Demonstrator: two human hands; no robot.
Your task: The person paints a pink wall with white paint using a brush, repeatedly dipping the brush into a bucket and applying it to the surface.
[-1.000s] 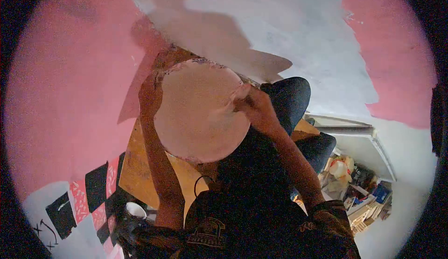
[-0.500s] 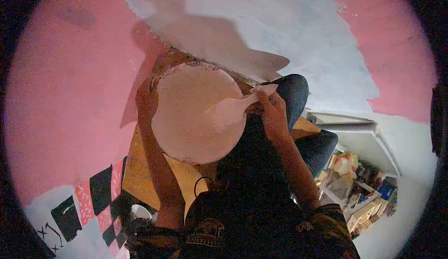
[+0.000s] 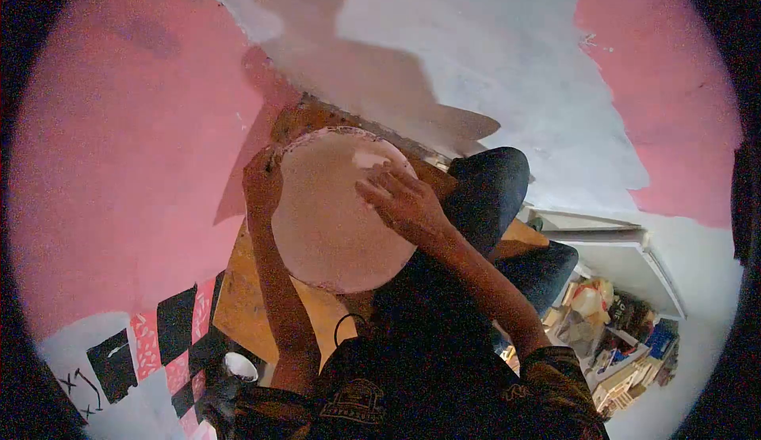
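A round, pale pink disc (image 3: pixel 333 234) with a rough, chipped-looking rim rests tilted in front of my body. My left hand (image 3: pixel 261 182) grips its upper left rim, fingers curled round the edge. Over the upper right of the disc is my right hand (image 3: pixel 404 202), palm down, fingers bent and pressed close to the surface. Under its fingertips shows a thin, pale scrap (image 3: pixel 371 158), lying against the disc. Most of that scrap is hidden by the hand, and I cannot tell its material.
Below the disc is a brown wooden board (image 3: pixel 242 313). My dark-trousered knee (image 3: pixel 495 178) stands close on the right. A pink and white painted wall (image 3: pixel 158 162) rises beyond. A white cup (image 3: pixel 240 367) sits at lower left; cluttered shelving (image 3: pixel 626 353) is at lower right.
My right hand has moved left from beyond the disc's right edge onto its upper right face, carrying the pale scrap, which earlier stretched out from the hand. The left hand keeps its hold.
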